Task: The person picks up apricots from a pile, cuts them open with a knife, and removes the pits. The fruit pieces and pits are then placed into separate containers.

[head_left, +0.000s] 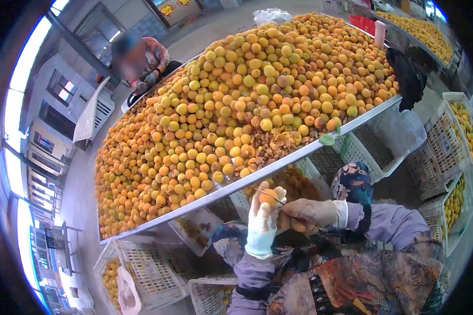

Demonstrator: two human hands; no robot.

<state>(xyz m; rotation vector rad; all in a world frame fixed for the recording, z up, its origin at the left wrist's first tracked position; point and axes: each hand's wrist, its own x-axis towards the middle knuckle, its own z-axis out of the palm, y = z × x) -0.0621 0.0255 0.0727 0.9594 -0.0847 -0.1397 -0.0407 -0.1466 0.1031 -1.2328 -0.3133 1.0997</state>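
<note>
The table [362, 119] spans the centre of the frame and carries a pile [236, 105] of yellow-orange fruits. Crates stand beneath and beside it: one at lower left [147, 268], others at the right edge [431, 152]. A co-worker [155, 52] sits at upper left, at the far side of the table. Both of the wearer's hands are gloved and located below centre, in front of the near rim. The left hand [261, 226] grasps a single fruit [268, 200], raised at its fingertips. The right hand [315, 212], just beside it, grips a thin tool [278, 199], which crosses the fruit.
</note>
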